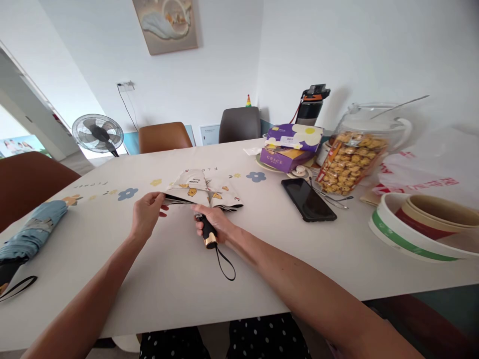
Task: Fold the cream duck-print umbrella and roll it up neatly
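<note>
A cream folding umbrella (204,192) printed with small yellow figures lies loosely collapsed on the white table (179,269). My right hand (215,222) is wrapped round its black handle with a gold end, and a black wrist loop (226,264) trails toward me. My left hand (146,213) pinches the left edge of the umbrella's fabric between thumb and fingers.
A folded blue umbrella (32,234) lies at the table's left edge. To the right are a black phone (309,199), a purple box (290,147), a jar of snacks (355,152), stacked tape rolls (422,224) and a plastic bag. Chairs and a fan (98,133) stand behind.
</note>
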Tool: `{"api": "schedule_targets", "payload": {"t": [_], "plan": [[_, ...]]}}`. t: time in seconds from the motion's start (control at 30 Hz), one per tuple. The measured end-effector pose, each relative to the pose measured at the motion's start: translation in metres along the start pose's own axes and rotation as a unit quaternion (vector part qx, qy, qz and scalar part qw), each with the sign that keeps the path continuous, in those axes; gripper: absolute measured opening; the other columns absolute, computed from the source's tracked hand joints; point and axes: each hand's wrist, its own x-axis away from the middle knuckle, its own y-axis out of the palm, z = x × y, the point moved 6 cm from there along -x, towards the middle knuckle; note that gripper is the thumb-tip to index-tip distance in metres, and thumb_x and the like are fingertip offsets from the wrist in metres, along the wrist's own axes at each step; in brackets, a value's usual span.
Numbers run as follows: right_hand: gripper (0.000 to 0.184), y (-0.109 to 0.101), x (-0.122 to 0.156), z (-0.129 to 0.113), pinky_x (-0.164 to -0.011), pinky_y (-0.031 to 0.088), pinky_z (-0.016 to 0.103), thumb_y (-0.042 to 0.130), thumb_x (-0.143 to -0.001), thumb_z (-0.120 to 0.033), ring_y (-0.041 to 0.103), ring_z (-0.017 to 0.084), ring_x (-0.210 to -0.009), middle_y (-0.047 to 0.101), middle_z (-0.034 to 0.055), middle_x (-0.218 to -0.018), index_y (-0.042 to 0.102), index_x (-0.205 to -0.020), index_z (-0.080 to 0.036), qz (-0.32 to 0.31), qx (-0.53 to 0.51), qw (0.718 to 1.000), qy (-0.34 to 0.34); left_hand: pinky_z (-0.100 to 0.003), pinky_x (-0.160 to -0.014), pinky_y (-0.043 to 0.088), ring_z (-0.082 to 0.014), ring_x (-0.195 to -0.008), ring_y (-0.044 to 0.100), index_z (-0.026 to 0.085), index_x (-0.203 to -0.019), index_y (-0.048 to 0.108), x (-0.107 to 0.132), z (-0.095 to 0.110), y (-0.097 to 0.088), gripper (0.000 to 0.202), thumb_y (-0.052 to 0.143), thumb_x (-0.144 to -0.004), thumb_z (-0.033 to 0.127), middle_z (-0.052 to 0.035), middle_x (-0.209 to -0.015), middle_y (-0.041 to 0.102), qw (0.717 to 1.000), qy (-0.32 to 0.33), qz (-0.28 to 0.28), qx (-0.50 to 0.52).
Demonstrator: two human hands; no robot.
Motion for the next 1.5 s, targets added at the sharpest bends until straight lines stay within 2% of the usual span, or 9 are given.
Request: {"api": "schedule_targets", "payload": {"t": [0.13,0.27,0.37,0.53,0.73,0.87,1.1,1.33,1.5], "plan": [[0.027,-0.002,-0.001,0.001,-0.032,0.037,0.019,0.069,-0.07,-0.032,0.042,0.005,-0.04,0.048,-0.0029,-0.06,0.047,-0.071,-0.015,0.005,0.009,1.0,0.004,-0.031,-0.057,0.049,-0.0187,-0.066,0.06,0.02,-0.078,0.062,0.001,0.003,-0.006,0.022,0.047,-0.074,0.036,-0.0029,-0.074,0.064,0.992,0.028,0.018,-0.121],[0.038,-0.001,-0.002,0.0,-0.032,0.037,0.019,0.065,-0.07,-0.049,0.041,0.005,-0.039,0.049,-0.0027,-0.06,0.044,-0.074,-0.018,-0.006,-0.013,1.0,0.002,-0.033,-0.066,0.044,-0.0185,-0.069,0.058,0.024,-0.08,0.059,0.008,0.017,-0.013,0.016,0.047,-0.075,0.033,-0.0021,-0.091,0.064,0.943,0.124,0.073,-0.3],[0.041,-0.002,-0.002,-0.001,-0.031,0.036,0.02,0.058,-0.073,-0.056,0.04,0.006,-0.037,0.049,-0.0023,-0.059,0.042,-0.074,-0.019,0.003,-0.021,1.0,0.002,-0.031,-0.067,0.043,-0.0179,-0.076,0.059,0.025,-0.091,0.058,0.01,0.017,-0.007,0.02,0.043,-0.077,0.028,-0.0021,-0.106,0.061,0.939,0.162,0.035,-0.3],[0.025,-0.003,-0.002,0.001,-0.032,0.036,0.02,0.062,-0.075,-0.036,0.041,0.006,-0.037,0.049,-0.0027,-0.06,0.044,-0.077,-0.017,0.008,0.004,1.0,0.01,-0.03,-0.08,0.043,-0.0203,-0.108,0.051,0.027,-0.115,0.052,0.013,0.015,0.005,0.047,0.036,-0.073,0.015,-0.0015,-0.123,0.055,0.946,0.242,-0.054,-0.21],[0.015,0.0,-0.001,0.002,-0.033,0.036,0.02,0.058,-0.072,-0.023,0.039,0.006,-0.037,0.048,-0.0035,-0.055,0.045,-0.069,-0.016,-0.013,0.029,0.999,-0.001,-0.034,-0.084,0.044,-0.0198,-0.101,0.053,0.021,-0.126,0.044,0.012,0.0,0.016,0.059,0.043,-0.066,0.019,-0.0061,-0.114,0.058,0.972,0.131,-0.166,-0.107],[0.016,0.003,0.001,0.005,-0.033,0.037,0.021,0.057,-0.072,-0.026,0.039,0.007,-0.034,0.044,-0.0049,-0.046,0.045,-0.068,-0.017,-0.027,0.064,0.998,-0.001,-0.028,-0.073,0.045,-0.0174,-0.089,0.054,0.021,-0.123,0.05,0.013,-0.005,0.02,0.053,0.051,-0.073,0.037,-0.0059,-0.11,0.059,0.98,0.084,-0.167,-0.076],[0.016,0.004,0.005,0.004,-0.033,0.036,0.021,0.056,-0.072,-0.029,0.039,0.008,-0.032,0.043,-0.0052,-0.041,0.046,-0.067,-0.017,-0.041,0.095,0.995,-0.005,-0.022,-0.052,0.036,-0.0116,-0.056,0.045,0.019,-0.073,0.065,0.011,-0.006,0.018,0.027,0.055,-0.069,0.044,0.0026,-0.058,0.05,0.977,0.036,-0.187,-0.099],[0.019,-0.003,0.004,-0.007,-0.031,0.037,0.023,0.058,-0.068,-0.03,0.04,0.01,-0.031,0.044,-0.0047,-0.04,0.046,-0.064,-0.018,0.016,0.125,0.986,-0.11,-0.029,-0.052,0.041,-0.0169,-0.053,0.053,0.019,-0.095,0.06,-0.023,-0.035,-0.033,0.035,0.057,-0.062,0.033,-0.0014,-0.066,0.06,0.956,-0.044,-0.138,-0.254],[0.016,0.0,0.008,-0.013,-0.029,0.036,0.023,0.056,-0.068,-0.028,0.039,0.01,-0.028,0.041,-0.0064,-0.034,0.043,-0.064,-0.019,0.026,0.194,0.967,-0.163,-0.037,-0.074,0.046,-0.0257,-0.092,0.059,0.02,-0.109,0.054,-0.038,-0.019,-0.07,0.049,0.061,-0.064,0.037,-0.0095,-0.104,0.063,0.971,0.007,0.053,-0.231]]}}
